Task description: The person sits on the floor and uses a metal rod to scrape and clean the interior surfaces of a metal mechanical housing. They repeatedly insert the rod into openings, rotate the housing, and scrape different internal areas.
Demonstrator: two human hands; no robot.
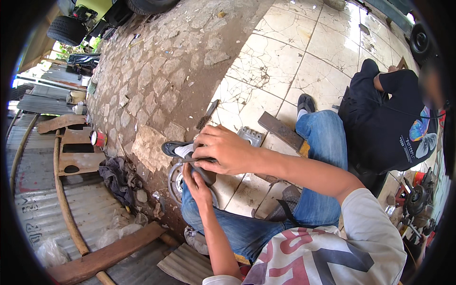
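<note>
In the head view, the right hand is closed, pinching a thin dark piece between thumb and bent fingers; the left hand is half open just below, and whether it grips the piece I cannot tell. Near them are a metal ring and a sandal; beyond, a brush, a metal part and a bar. A co-worker sits at right. Fingers hide some of the piece; the left leg covers part of the ring. Tiles meet stone paving along a dirt-covered edge ahead.
</note>
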